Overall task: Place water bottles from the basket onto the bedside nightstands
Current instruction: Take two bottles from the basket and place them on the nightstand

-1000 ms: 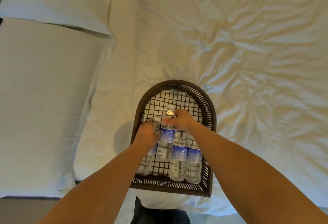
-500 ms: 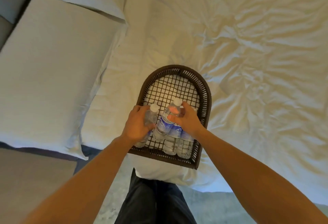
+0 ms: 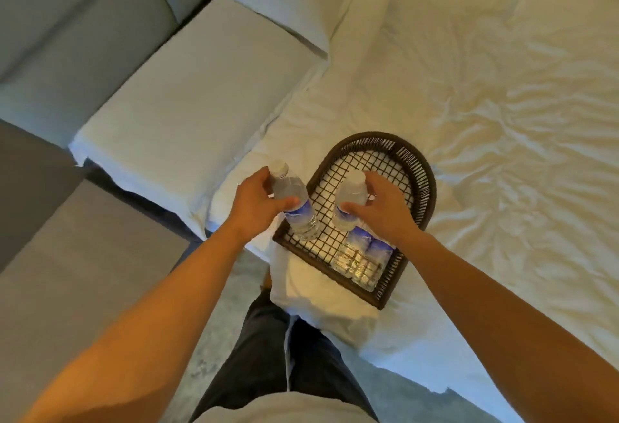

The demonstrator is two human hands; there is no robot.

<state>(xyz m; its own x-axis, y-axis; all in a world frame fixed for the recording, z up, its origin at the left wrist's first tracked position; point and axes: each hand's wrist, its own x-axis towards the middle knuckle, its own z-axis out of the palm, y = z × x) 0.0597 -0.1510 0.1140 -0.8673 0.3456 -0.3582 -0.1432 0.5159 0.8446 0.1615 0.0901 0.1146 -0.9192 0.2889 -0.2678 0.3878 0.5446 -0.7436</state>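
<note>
hands, left [image 3: 256, 205], right [image 3: 385, 213], gripping clear blue-labelled bottles [image 3: 294, 201], above basket [image 3: 423, 171]

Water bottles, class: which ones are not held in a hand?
The two bottles lying side by side in the basket. One other is gripped by the left hand, another by the right hand.

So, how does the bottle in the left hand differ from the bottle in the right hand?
The left hand holds its bottle over the basket's left edge, while the bottle in the right hand hangs above the basket's grid floor. The left bottle leans with its cap up-left; the right bottle looks more upright. The left bottle's blue label shows clearly; the right one's is mostly hidden. Both are clear, white-capped and lifted.
</note>
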